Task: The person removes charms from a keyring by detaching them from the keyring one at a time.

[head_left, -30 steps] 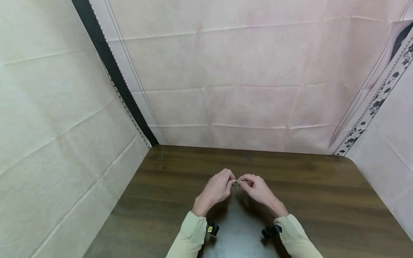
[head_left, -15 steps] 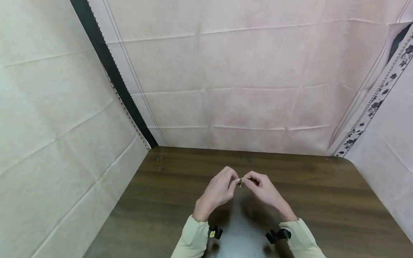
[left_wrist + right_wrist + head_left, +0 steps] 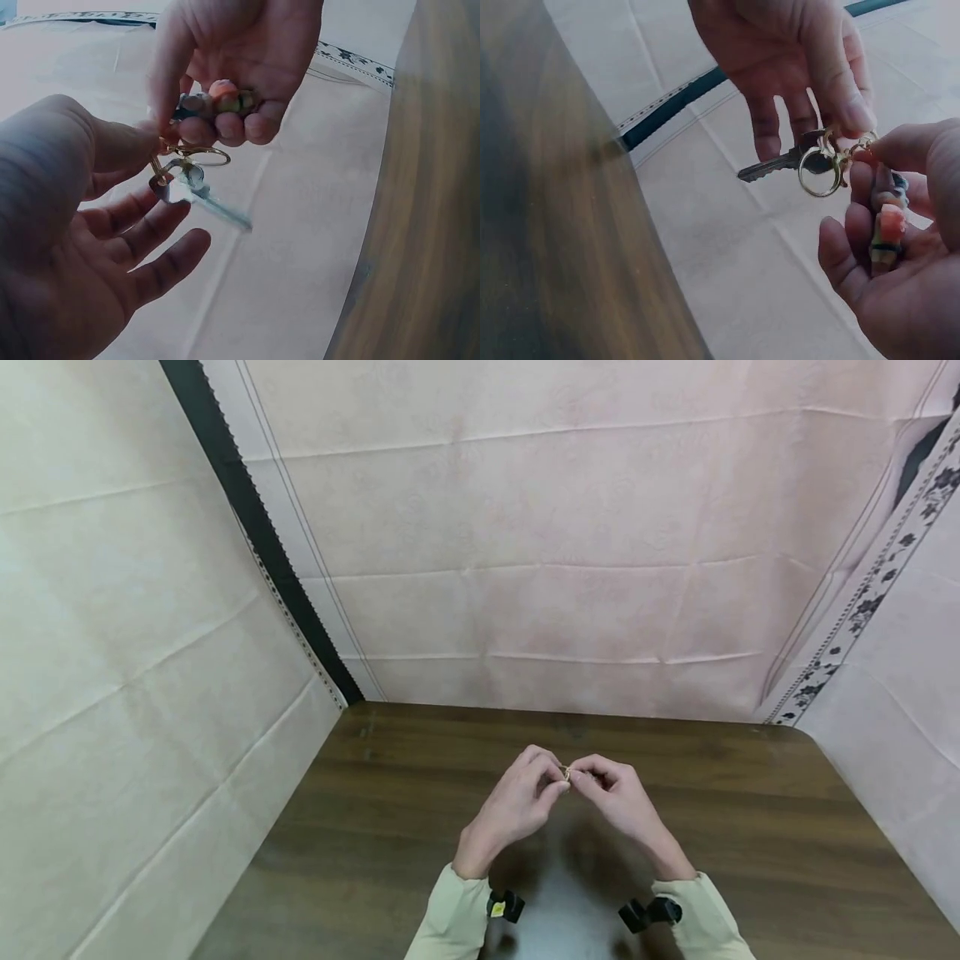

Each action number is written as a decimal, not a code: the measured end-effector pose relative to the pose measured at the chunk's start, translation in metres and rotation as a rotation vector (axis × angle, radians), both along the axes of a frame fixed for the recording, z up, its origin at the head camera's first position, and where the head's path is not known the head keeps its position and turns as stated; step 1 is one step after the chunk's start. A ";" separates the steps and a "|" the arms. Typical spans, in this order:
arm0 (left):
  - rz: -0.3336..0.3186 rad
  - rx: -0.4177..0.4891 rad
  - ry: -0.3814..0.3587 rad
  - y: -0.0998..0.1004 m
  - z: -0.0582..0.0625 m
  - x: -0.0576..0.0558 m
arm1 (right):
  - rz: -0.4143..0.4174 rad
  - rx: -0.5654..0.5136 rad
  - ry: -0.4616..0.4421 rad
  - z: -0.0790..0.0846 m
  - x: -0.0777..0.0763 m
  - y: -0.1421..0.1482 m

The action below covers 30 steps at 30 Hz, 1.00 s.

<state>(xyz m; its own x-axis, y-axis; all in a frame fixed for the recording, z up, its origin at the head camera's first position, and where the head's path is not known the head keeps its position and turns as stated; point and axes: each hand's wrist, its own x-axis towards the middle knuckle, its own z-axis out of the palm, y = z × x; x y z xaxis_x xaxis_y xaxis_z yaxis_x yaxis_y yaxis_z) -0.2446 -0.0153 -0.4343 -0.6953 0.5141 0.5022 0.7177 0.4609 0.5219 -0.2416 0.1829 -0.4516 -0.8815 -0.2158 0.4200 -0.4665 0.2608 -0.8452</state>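
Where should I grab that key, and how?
I'd pinch the key by its flat blade, coming from the tip end. The blade sticks out free, while the head is crowded by the gold ring and left hand.

No text is reading clearly: the key (image 3: 783,162) beside the left fingers (image 3: 765,126) is showing no legible stamp, and the yellow patch (image 3: 498,909) on the wrist camera (image 3: 514,907), behind those fingers, is appearing too small to read.
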 end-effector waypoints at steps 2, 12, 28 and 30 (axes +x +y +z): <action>-0.013 0.032 -0.022 0.000 0.001 -0.001 | -0.033 -0.023 0.001 0.004 0.002 -0.001; -0.083 0.189 -0.157 0.003 -0.002 -0.006 | -0.097 0.016 0.060 0.018 0.009 -0.003; -0.169 0.223 -0.201 0.002 0.003 -0.004 | -0.200 0.162 0.241 0.039 0.027 -0.007; -0.170 0.224 -0.203 0.002 0.005 -0.003 | -0.207 0.171 0.292 0.035 0.024 -0.006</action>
<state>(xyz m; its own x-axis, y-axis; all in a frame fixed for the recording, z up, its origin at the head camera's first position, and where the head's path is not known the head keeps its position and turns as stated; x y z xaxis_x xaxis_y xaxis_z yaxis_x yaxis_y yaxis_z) -0.2477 -0.0135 -0.4298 -0.7064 0.5242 0.4757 0.6455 0.2013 0.7368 -0.2173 0.1772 -0.4166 -0.7627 -0.1341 0.6327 -0.6033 0.5000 -0.6212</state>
